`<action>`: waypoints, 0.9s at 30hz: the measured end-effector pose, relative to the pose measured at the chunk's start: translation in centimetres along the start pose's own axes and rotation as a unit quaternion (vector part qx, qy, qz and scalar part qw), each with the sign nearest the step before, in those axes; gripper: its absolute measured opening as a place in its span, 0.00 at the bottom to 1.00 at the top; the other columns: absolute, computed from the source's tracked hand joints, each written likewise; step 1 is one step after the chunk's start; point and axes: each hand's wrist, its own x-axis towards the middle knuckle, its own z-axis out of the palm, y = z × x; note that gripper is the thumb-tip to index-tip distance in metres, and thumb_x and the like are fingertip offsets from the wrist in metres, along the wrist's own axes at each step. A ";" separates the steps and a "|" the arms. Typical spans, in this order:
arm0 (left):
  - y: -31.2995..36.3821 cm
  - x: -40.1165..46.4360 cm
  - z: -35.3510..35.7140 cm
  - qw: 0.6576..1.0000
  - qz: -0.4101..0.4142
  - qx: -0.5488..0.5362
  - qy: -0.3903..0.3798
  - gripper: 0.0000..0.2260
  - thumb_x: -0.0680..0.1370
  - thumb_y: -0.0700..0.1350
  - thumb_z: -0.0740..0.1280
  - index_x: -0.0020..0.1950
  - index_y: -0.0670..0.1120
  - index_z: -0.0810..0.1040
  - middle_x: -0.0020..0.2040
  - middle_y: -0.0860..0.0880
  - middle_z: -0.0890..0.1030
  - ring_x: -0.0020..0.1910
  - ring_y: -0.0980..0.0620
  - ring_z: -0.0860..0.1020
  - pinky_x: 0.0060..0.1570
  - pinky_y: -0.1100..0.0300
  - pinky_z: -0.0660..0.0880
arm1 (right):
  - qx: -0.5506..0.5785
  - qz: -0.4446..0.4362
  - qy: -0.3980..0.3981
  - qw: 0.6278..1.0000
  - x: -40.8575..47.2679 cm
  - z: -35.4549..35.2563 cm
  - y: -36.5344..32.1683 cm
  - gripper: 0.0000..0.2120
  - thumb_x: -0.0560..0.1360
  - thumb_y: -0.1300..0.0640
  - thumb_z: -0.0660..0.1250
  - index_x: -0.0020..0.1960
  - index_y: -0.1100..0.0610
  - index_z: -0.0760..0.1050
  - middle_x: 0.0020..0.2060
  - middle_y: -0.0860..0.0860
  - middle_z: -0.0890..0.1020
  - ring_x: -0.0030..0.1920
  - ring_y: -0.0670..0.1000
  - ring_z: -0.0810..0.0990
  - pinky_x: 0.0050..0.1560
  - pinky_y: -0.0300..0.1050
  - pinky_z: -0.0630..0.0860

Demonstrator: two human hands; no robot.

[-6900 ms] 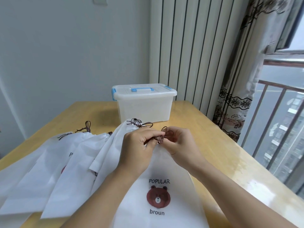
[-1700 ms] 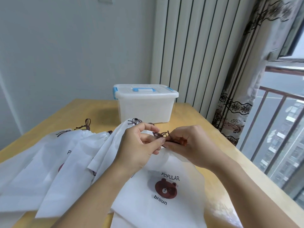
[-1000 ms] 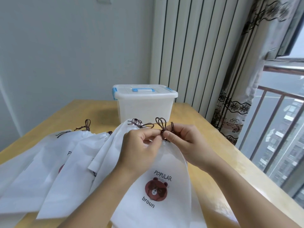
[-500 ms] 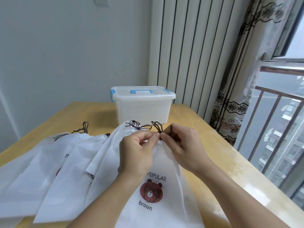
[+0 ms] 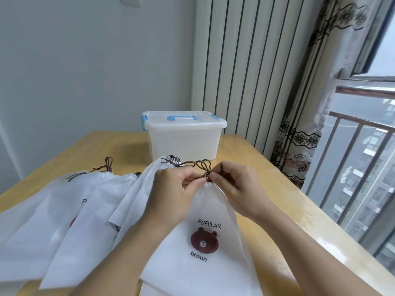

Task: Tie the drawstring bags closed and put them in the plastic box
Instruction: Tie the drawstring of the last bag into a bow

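Head view | left hand (image 5: 171, 192) and right hand (image 5: 233, 184) pinch cord (image 5: 204, 167) at gathered neck of bag (image 5: 205, 242) — likely cinching the knot | box (image 5: 183, 135) behind, lid on — still unfilled

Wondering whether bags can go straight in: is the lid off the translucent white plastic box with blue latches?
No, the lid with its blue handle sits closed on the plastic box.
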 end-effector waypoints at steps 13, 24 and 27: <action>-0.6 0.4 -1.7 0.942 0.243 0.229 -0.024 0.20 0.74 0.36 0.66 0.62 0.52 0.82 0.43 0.54 0.82 0.43 0.49 0.79 0.42 0.54 0.77 | 0.263 0.141 -0.074 0.952 0.3 -0.3 -0.7 0.17 0.77 0.50 0.68 0.45 0.66 0.77 0.39 0.59 0.74 0.41 0.56 0.67 0.39 0.51 0.61; 0.7 -0.3 0.0 1.000 0.011 -0.004 0.015 0.08 0.72 0.44 0.68 0.42 0.56 0.85 0.41 0.58 0.84 0.41 0.58 0.81 0.43 0.61 0.79 | 0.168 0.085 -0.066 0.980 0.2 0.0 -1.5 0.14 0.78 0.51 0.65 0.44 0.63 0.78 0.39 0.67 0.79 0.37 0.52 0.72 0.39 0.52 0.68; 0.6 -0.5 -0.1 0.999 -0.036 -0.035 -0.007 0.09 0.73 0.41 0.75 0.42 0.57 0.84 0.39 0.57 0.85 0.40 0.57 0.83 0.45 0.58 0.80 | 0.144 0.067 -0.065 0.985 0.1 -0.1 -1.6 0.12 0.79 0.54 0.64 0.43 0.62 0.78 0.38 0.62 0.80 0.37 0.50 0.74 0.38 0.51 0.70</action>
